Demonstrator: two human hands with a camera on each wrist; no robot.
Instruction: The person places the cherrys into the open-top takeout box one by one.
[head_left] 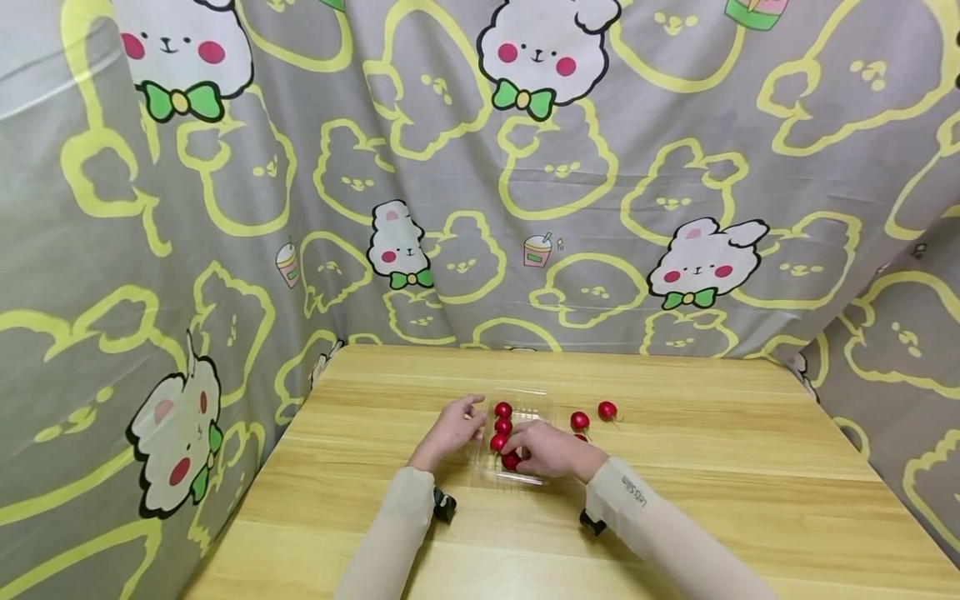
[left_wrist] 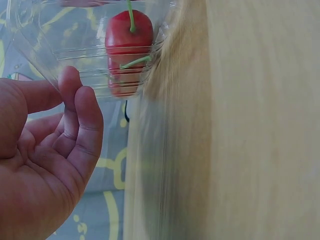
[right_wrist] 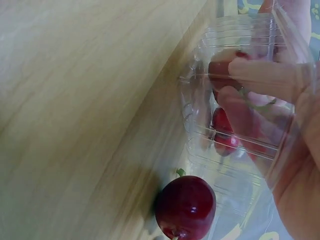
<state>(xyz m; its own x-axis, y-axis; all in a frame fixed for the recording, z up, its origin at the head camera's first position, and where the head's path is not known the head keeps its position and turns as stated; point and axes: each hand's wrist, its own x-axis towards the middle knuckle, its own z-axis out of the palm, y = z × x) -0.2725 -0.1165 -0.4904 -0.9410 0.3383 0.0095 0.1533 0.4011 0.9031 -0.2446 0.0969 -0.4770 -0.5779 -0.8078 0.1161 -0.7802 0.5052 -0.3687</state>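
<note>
A clear plastic container (head_left: 534,403) sits on the table, with several red cherries (head_left: 503,410) in a line along its left side. My left hand (head_left: 456,427) pinches the container's left rim between thumb and fingers; a cherry (left_wrist: 129,30) with a green stem shows through the wall there. Reaching down inside, my right hand (head_left: 553,450) holds a cherry (right_wrist: 218,72) between its fingertips, near the container's front end. Seen from the right wrist, the clear wall stands in front of these fingers and partly blurs them.
To the right of the container lie loose cherries (head_left: 607,410), one partly hidden behind my right hand. The light wooden table (head_left: 712,467) extends on both sides. A grey patterned curtain (head_left: 465,183) hangs behind it and at the sides.
</note>
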